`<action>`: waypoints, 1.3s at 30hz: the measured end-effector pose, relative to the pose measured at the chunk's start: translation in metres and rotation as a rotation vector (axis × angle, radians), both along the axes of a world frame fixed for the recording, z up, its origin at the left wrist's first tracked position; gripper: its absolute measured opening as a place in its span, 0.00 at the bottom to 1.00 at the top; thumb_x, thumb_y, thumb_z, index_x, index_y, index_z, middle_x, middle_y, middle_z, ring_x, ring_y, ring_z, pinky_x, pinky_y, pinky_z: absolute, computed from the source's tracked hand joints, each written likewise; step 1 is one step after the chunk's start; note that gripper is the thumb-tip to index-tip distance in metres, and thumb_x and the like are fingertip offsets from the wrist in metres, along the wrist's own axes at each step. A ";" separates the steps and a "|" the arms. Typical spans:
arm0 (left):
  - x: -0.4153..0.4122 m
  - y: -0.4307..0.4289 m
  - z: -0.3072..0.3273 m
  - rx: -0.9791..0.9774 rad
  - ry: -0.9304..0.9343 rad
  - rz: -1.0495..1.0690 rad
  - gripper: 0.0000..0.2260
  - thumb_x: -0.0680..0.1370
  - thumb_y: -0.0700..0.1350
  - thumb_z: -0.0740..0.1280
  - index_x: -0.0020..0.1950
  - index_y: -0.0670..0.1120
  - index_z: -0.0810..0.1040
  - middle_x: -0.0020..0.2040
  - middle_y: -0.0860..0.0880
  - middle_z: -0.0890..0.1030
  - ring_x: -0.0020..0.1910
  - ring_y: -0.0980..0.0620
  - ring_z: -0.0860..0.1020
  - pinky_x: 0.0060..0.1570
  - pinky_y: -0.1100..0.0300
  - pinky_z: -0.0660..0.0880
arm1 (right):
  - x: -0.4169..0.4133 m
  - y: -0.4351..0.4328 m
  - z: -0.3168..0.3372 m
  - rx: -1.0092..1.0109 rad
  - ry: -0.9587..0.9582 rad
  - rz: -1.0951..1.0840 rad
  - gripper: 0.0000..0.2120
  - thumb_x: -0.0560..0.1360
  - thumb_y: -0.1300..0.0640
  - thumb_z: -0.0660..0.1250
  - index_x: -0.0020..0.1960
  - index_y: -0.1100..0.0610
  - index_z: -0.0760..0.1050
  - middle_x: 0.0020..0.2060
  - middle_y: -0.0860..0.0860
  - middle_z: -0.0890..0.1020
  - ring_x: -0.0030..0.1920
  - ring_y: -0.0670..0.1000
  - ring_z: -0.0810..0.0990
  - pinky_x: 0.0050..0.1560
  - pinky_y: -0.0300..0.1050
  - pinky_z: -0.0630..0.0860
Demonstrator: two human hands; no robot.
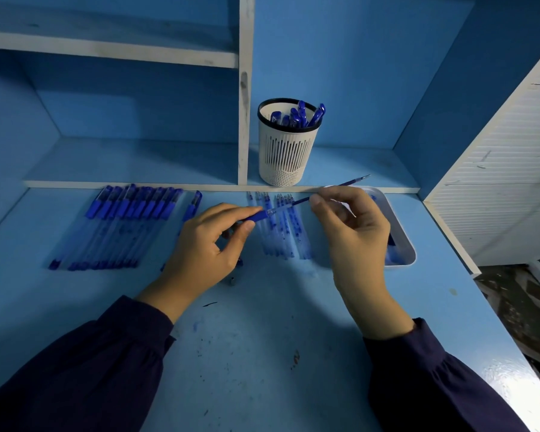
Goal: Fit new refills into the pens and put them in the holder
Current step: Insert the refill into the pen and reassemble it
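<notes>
The holder [289, 151] stands upright on the low shelf at the back, against the white divider [245, 88], with capped blue pens leaning inside it. Below it, a white ledge [138, 184] bounds the blue surface [262, 353] at the rear. Right of the holder, the surface's edge runs diagonally along a white slatted panel [496, 182]. The widest bare stretch lies well in front of the holder, between the two sleeves.

Just in front of the holder, the left hand [212, 241] grips a pen [256, 217], fingers curled, thumb and forefinger on its blue grip. The right hand [353, 232] pinches a refill [300, 200] between thumb and forefinger. Pen and refill share one long axis, slanting toward the holder's right; the refill's tip points past its base, and its other end meets the pen's mouth.

Left of the holder lies a row of capped pens [128, 226]. Directly in front lie clear tubes [281, 235], too blurred to identify. To its right, a white tray [401, 227] is largely hidden by the right hand. Most of the held pen is hidden in the left palm.
</notes>
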State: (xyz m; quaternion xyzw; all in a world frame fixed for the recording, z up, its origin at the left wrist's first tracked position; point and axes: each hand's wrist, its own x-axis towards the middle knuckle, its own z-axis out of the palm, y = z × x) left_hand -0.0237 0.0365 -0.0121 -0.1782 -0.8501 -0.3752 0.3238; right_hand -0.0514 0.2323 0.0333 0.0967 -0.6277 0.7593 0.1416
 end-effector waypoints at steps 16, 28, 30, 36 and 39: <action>0.015 -0.005 0.007 0.006 0.037 0.055 0.11 0.80 0.40 0.66 0.61 0.41 0.81 0.42 0.50 0.79 0.40 0.58 0.74 0.35 0.59 0.73 | 0.011 -0.027 -0.008 0.328 0.254 0.009 0.07 0.80 0.64 0.62 0.53 0.55 0.75 0.43 0.50 0.81 0.46 0.50 0.82 0.49 0.45 0.78; 0.027 -0.017 0.003 0.046 -0.024 0.046 0.11 0.79 0.40 0.68 0.60 0.42 0.83 0.46 0.51 0.82 0.42 0.56 0.78 0.38 0.54 0.76 | 0.012 -0.035 -0.008 0.501 0.239 0.171 0.02 0.74 0.60 0.69 0.46 0.57 0.79 0.40 0.48 0.82 0.41 0.44 0.81 0.47 0.37 0.75; 0.029 -0.019 0.003 0.062 -0.032 0.051 0.11 0.79 0.40 0.68 0.61 0.43 0.82 0.46 0.50 0.82 0.43 0.53 0.79 0.39 0.53 0.77 | 0.012 -0.033 -0.004 0.488 0.211 0.249 0.05 0.75 0.63 0.68 0.49 0.56 0.80 0.41 0.48 0.82 0.41 0.42 0.81 0.46 0.34 0.75; 0.030 -0.024 0.005 0.115 -0.022 0.090 0.11 0.80 0.44 0.66 0.61 0.44 0.82 0.46 0.54 0.81 0.43 0.55 0.78 0.40 0.55 0.77 | 0.014 -0.022 -0.002 0.370 -0.043 0.286 0.06 0.76 0.64 0.67 0.50 0.56 0.81 0.40 0.54 0.84 0.43 0.54 0.83 0.46 0.41 0.78; 0.031 -0.025 0.006 0.129 -0.034 0.108 0.11 0.80 0.41 0.67 0.61 0.44 0.82 0.47 0.60 0.79 0.43 0.60 0.77 0.41 0.58 0.76 | 0.019 -0.021 -0.014 0.576 -0.055 0.373 0.05 0.74 0.63 0.70 0.46 0.55 0.82 0.37 0.50 0.84 0.40 0.50 0.83 0.43 0.38 0.77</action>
